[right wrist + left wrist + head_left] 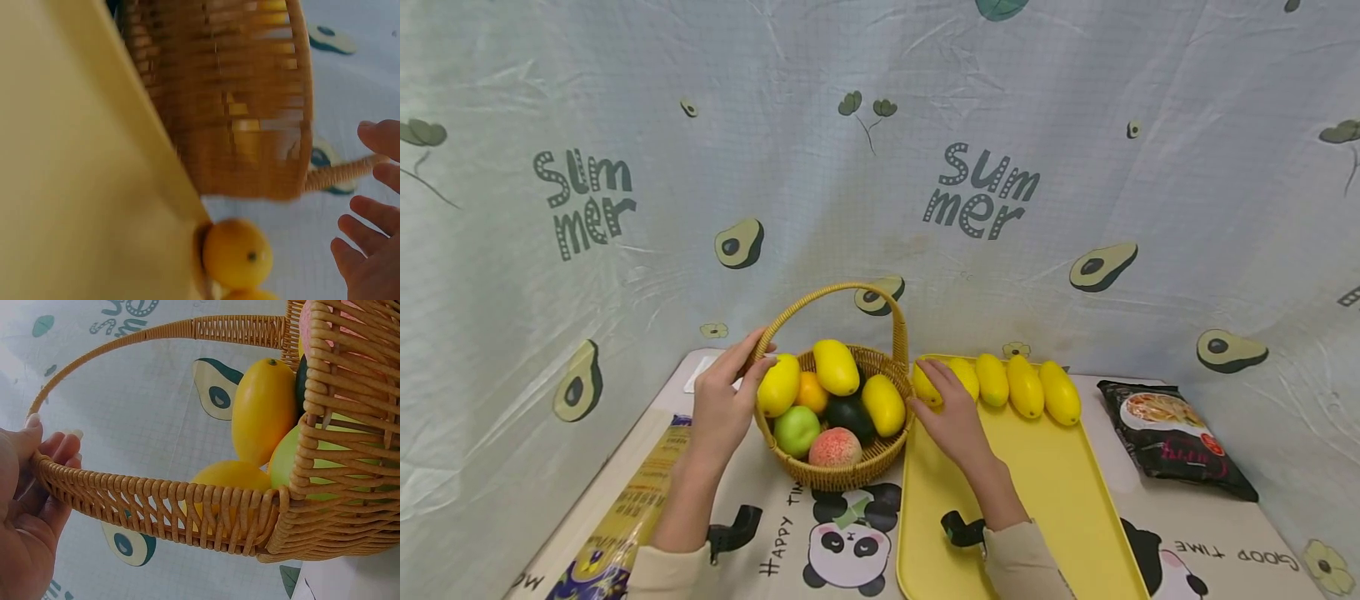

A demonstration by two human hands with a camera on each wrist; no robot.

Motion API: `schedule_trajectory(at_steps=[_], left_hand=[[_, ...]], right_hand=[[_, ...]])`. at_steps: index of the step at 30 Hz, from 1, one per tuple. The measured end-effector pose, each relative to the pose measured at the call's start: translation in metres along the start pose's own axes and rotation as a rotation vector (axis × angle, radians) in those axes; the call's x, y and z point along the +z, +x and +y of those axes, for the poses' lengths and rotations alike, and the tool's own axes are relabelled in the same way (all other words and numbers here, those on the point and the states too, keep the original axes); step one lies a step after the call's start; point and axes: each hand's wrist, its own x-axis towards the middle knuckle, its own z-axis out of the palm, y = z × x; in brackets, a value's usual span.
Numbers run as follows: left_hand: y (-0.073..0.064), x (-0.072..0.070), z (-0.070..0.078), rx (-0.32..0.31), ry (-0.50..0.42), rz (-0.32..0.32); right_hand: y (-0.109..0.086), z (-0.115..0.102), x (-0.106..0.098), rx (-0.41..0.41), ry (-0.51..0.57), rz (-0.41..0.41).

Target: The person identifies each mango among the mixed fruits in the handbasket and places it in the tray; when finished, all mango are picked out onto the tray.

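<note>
A wicker basket stands left of centre, its arched handle rising over the fruit. My left hand holds the handle's left side, thumb and fingers around it in the left wrist view. In the basket lie several yellow oval fruits, a green apple, an orange, a dark green fruit and a pinkish peach. Beside the basket's right rim is my right hand, fingers spread and holding nothing. It partly hides the left end of a row of yellow oval fruits.
That row lies along the far end of a yellow tray, right against the basket's side. A black food packet lies farther right. At the left edge is a long yellow packet. A printed curtain hangs behind the table.
</note>
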Motion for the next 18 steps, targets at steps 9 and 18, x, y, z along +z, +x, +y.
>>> schedule_trajectory(at_steps=[9, 18], left_hand=[[-0.001, -0.003, 0.001, -0.009, 0.002, -0.004], [0.0, -0.001, -0.001, -0.008, -0.014, -0.008]], right_hand=[[0.003, -0.043, 0.042, -0.017, 0.025, -0.114], [0.028, -0.064, 0.071, 0.022, -0.047, -0.242]])
